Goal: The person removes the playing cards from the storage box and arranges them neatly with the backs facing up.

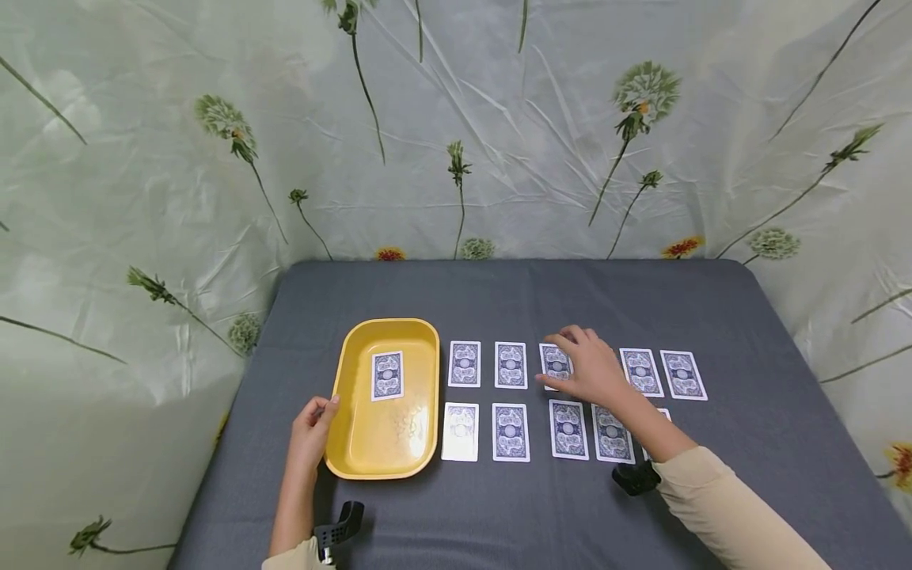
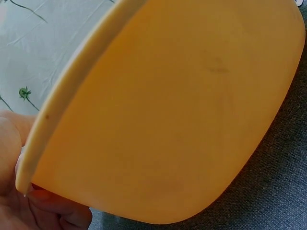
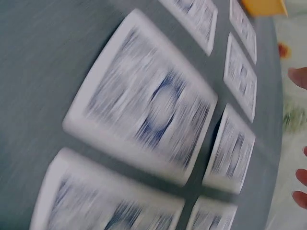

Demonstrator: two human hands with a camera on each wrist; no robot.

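Observation:
My left hand (image 1: 311,427) pinches the left rim of a yellow plastic tray (image 1: 381,320); in the left wrist view its thumb and fingers lie on either side of the tray wall (image 2: 153,124). Inside the tray lies one playing card (image 1: 388,376), its blue patterned back up. My right hand (image 1: 591,368) hovers over the back row of cards, fingers spread around a card (image 1: 555,362) that it partly covers. No card shows between the fingertips (image 3: 298,76) in the right wrist view, where the cards look blurred.
Face-down cards lie in two rows right of the tray, including a back-row card (image 1: 465,364) and a glare-whitened front-row card (image 1: 460,431). A front-row card (image 1: 666,413) is largely hidden by the right forearm. The grey-covered table (image 1: 513,293) meets a flower-patterned curtain (image 1: 527,206).

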